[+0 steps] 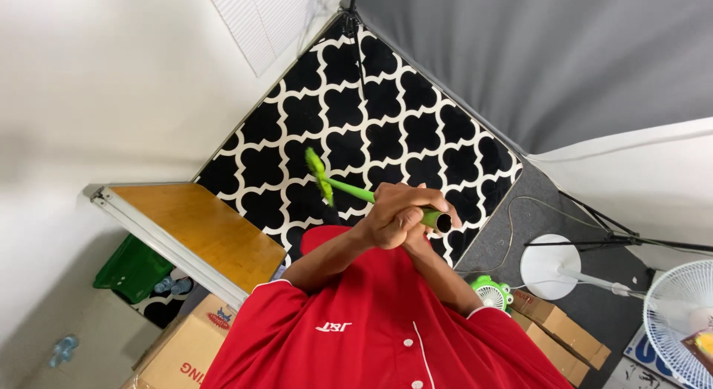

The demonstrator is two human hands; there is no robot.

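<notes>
Both my hands are clasped together in front of my red shirt [371,337], gripping a green plastic club [349,188]. My left hand [386,219] lies on top and wraps the handle. My right hand [422,244] sits under and behind it, mostly hidden, with its fingertips showing near the handle's dark open end [443,223]. The club's shaft runs up and left to a flat green head [316,168] above the black-and-white patterned rug [371,114].
A wooden table [200,225] stands at the left, with a green bin [134,268] beside it and a cardboard box [186,344] below it. At the right are a small green fan [492,292], more boxes [561,333], a round white stand base [549,266] and a white fan [679,322].
</notes>
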